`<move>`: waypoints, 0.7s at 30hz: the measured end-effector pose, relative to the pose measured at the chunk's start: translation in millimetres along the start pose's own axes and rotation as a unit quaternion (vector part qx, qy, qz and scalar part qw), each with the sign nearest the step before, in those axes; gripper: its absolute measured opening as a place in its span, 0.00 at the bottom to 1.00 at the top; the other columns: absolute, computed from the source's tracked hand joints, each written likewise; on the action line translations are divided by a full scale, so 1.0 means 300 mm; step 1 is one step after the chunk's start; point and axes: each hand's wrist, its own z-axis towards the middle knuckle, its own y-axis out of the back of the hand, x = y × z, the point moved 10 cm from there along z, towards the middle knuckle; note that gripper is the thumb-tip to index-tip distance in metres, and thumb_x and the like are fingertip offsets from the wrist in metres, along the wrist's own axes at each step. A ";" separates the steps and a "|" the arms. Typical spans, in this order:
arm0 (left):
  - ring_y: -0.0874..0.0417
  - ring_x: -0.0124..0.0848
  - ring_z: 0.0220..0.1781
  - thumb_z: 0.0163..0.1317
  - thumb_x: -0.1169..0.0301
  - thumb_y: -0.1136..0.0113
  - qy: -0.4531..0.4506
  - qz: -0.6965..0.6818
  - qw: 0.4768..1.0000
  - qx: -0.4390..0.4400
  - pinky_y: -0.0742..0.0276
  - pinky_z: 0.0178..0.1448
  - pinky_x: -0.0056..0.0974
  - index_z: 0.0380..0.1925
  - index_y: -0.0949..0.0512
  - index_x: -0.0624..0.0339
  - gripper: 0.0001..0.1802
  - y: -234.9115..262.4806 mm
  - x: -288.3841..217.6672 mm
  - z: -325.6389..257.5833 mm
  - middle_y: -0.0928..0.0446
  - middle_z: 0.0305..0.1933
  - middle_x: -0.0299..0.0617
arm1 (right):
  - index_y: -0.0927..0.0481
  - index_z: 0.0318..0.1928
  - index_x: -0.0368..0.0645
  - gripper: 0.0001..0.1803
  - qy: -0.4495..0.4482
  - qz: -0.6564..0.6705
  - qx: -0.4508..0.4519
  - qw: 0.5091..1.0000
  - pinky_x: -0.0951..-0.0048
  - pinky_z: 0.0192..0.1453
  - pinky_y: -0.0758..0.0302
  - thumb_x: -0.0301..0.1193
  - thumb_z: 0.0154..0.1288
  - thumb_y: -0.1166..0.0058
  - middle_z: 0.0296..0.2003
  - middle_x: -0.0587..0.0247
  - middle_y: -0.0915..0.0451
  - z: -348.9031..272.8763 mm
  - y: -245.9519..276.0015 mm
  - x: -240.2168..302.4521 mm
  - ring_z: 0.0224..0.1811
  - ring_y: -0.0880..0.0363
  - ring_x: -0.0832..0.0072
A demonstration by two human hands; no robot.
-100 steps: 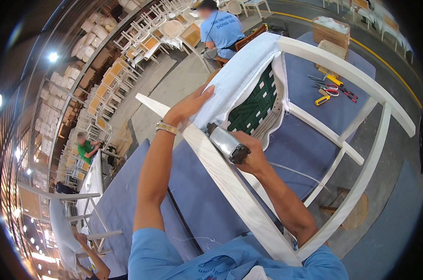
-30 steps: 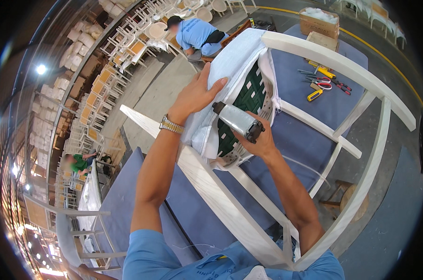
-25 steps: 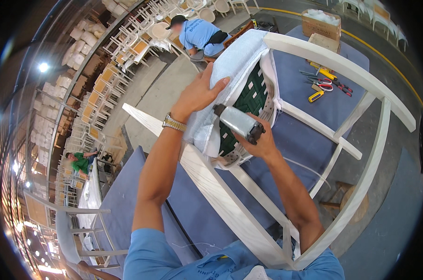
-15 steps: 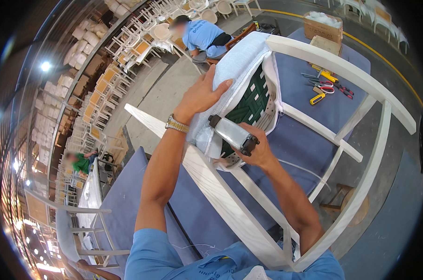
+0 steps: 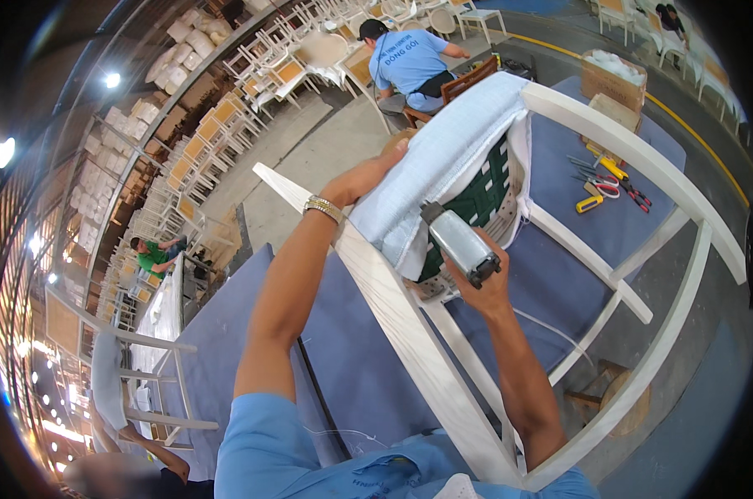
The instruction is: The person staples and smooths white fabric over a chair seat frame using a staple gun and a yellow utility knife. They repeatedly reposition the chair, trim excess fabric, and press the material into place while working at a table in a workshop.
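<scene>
Head view: the left hand [image 5: 375, 170] has shifted from the face of the seat [image 5: 451, 154] to its far edge, leaving the pale cloth uncovered beside the gun [image 5: 463, 247]. Its thumb shows but the other fingers are mostly hidden; whether they clamp the seat, I cannot tell. The right hand [image 5: 489, 287] is wrapped around the gun, whose nose sits at the cloth edge near the green webbing [image 5: 483, 191]; contact is unclear. The chair lies tilted across the blue table [image 5: 360, 349]. One leg [image 5: 393, 308] runs between the forearms, and a curved bar [image 5: 673, 318] hems in the right one. Beyond lie scissors [image 5: 607, 190] and a yellow cutter [image 5: 589, 204], near a box [image 5: 611, 83].
</scene>
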 end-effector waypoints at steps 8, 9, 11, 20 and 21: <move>0.33 0.50 0.77 0.74 0.35 0.59 -0.114 0.181 0.967 -0.140 0.41 0.78 0.43 0.77 0.45 0.66 0.49 -0.061 -0.196 -0.169 0.36 0.76 0.64 | 0.18 0.49 0.37 0.21 0.017 -0.002 0.040 0.999 0.70 0.47 0.21 0.28 0.55 0.30 0.38 0.56 0.14 0.004 -0.037 0.035 0.39 0.14 0.70; 0.33 0.51 0.77 0.74 0.35 0.59 -0.117 0.188 0.964 -0.145 0.41 0.79 0.44 0.78 0.45 0.65 0.49 -0.065 -0.208 -0.181 0.36 0.76 0.64 | 0.18 0.49 0.37 0.21 0.012 -0.004 0.036 0.999 0.70 0.47 0.21 0.28 0.55 0.30 0.37 0.56 0.14 0.003 -0.040 0.031 0.39 0.14 0.70; 0.34 0.52 0.78 0.74 0.35 0.58 -0.113 0.184 0.966 -0.145 0.42 0.79 0.44 0.78 0.45 0.65 0.49 -0.068 -0.200 -0.190 0.36 0.76 0.64 | 0.18 0.49 0.37 0.20 0.024 0.000 0.046 0.999 0.70 0.46 0.21 0.28 0.55 0.30 0.37 0.56 0.14 0.005 -0.053 0.048 0.39 0.14 0.70; 0.36 0.46 0.79 0.74 0.38 0.52 -0.139 0.126 0.974 -0.123 0.46 0.81 0.42 0.77 0.42 0.66 0.47 -0.042 -0.179 -0.138 0.35 0.76 0.60 | 0.19 0.52 0.38 0.24 -0.013 0.020 0.056 0.998 0.69 0.52 0.20 0.29 0.54 0.28 0.41 0.57 0.14 -0.018 -0.056 0.000 0.45 0.15 0.71; 0.36 0.45 0.79 0.74 0.39 0.52 -0.150 0.128 0.973 -0.118 0.46 0.81 0.42 0.76 0.41 0.66 0.46 -0.055 -0.198 -0.137 0.35 0.76 0.59 | 0.19 0.53 0.38 0.25 -0.020 0.022 0.044 0.999 0.69 0.54 0.20 0.29 0.55 0.28 0.43 0.58 0.14 -0.028 -0.032 -0.024 0.47 0.15 0.72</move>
